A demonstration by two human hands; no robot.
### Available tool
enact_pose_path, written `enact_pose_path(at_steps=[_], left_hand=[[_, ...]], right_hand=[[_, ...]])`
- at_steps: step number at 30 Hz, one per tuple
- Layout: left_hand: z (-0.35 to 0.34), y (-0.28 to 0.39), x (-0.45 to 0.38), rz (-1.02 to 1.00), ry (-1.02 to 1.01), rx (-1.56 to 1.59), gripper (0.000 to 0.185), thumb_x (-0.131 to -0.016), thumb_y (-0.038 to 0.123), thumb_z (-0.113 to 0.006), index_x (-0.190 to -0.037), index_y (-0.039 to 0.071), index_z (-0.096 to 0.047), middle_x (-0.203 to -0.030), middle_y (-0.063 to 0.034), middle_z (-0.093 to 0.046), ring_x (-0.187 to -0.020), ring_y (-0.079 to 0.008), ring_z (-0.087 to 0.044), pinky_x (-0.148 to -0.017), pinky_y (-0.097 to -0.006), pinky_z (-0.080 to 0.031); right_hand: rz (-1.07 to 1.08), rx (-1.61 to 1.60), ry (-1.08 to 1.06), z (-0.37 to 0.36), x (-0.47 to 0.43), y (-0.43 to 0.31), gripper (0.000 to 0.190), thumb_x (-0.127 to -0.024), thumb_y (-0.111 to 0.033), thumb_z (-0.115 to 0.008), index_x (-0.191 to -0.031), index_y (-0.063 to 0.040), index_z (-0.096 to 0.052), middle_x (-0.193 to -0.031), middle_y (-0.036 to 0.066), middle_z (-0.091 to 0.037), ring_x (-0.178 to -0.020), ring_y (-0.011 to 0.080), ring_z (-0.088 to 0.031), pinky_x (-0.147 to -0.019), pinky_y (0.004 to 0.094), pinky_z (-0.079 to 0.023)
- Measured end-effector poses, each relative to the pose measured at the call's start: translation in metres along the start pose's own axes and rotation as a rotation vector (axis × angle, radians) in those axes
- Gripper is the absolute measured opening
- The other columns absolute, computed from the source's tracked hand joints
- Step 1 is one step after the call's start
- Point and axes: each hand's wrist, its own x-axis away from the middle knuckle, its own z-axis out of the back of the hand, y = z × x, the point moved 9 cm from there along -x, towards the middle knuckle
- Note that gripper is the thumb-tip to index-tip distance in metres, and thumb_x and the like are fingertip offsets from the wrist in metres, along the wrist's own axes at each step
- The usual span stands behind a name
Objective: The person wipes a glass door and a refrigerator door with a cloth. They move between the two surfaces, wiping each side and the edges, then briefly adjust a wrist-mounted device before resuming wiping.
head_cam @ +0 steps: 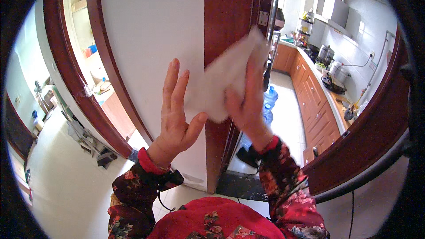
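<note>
A pale cloth (227,73), blurred by motion, hangs from my right hand (249,109), whose thumb lies over it. Behind the cloth runs a dark red-brown wooden door frame (229,10); whether the two touch is hard to tell. My left hand (177,116) is raised to the left of the cloth, fingers apart and holding nothing. It is in front of a white wall panel (149,33). Contact between that hand and the wall cannot be made out.
Through the right doorway is a kitchen with wooden cabinets (315,103), a range hood (335,10) and blue water bottles (270,98) on the floor. A dark threshold (242,184) crosses its entrance. Another doorway with a brown frame (106,56) opens at left, near folded metal-framed items (83,136).
</note>
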Motion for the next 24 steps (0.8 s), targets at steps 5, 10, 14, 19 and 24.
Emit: enact_pose_path(at_steps=[5, 10, 14, 19, 24], left_hand=[[-0.017, 0.012, -0.004, -0.118, -0.063, -0.014, 0.070, -0.091, 0.043, -0.049, -0.140, -0.004, -0.032, -0.147, -0.0324, -0.019, -0.137, -0.0467, -0.020, -0.110, -0.0512, -0.020], [-0.044, 0.014, 0.016, -0.166, -0.236, -0.194, 0.078, -0.090, 0.055, -0.045, -0.141, -0.002, -0.029, -0.147, -0.0352, -0.014, -0.136, -0.0526, -0.015, -0.108, -0.0600, -0.016], [-0.070, 0.003, 0.024, -0.156, -0.285, -0.238, 0.088, -0.086, 0.065, -0.043, -0.141, -0.002, -0.029, -0.146, -0.0385, -0.010, -0.135, -0.0564, -0.011, -0.107, -0.0642, -0.013], [-0.077, 0.007, 0.027, -0.153, -0.209, -0.376, 0.095, -0.081, 0.070, -0.046, -0.139, -0.003, -0.031, -0.144, -0.0411, -0.011, -0.133, -0.0585, -0.010, -0.106, -0.0659, -0.011], [-0.076, 0.001, 0.033, -0.107, -0.204, -0.469, 0.096, -0.080, 0.070, -0.050, -0.141, -0.001, -0.026, -0.139, -0.0470, -0.010, -0.128, -0.0657, -0.013, -0.101, -0.0696, -0.017]], right_hand=[[-0.259, 0.044, -0.061, -0.027, 0.182, 0.024, 0.065, -0.091, -0.028, -0.054, -0.144, -0.005, -0.027, -0.144, 0.033, -0.023, -0.133, 0.0475, -0.026, -0.108, 0.0498, -0.026], [-0.981, -0.932, 0.265, -0.059, 0.187, 0.050, 0.056, -0.098, -0.036, -0.044, -0.145, -0.011, -0.027, -0.144, 0.014, -0.033, -0.129, 0.0266, -0.037, -0.106, 0.0383, -0.032], [-0.595, -0.471, 0.278, -0.025, 0.089, 0.070, 0.054, -0.099, -0.034, -0.039, -0.144, -0.006, -0.025, -0.143, 0.012, -0.035, -0.130, 0.0237, -0.037, -0.109, 0.0347, -0.028], [-0.246, -0.506, 0.148, -0.006, -0.067, 0.099, 0.043, -0.099, -0.017, -0.033, -0.140, -0.005, -0.032, -0.136, 0.016, -0.041, -0.129, 0.0242, -0.037, -0.110, 0.0333, -0.026], [-0.261, 0.194, -0.250, -0.018, -0.050, 0.113, 0.057, -0.091, -0.007, -0.036, -0.146, -0.006, -0.023, -0.149, 0.021, -0.026, -0.140, 0.0336, -0.020, -0.114, 0.0369, -0.021]])
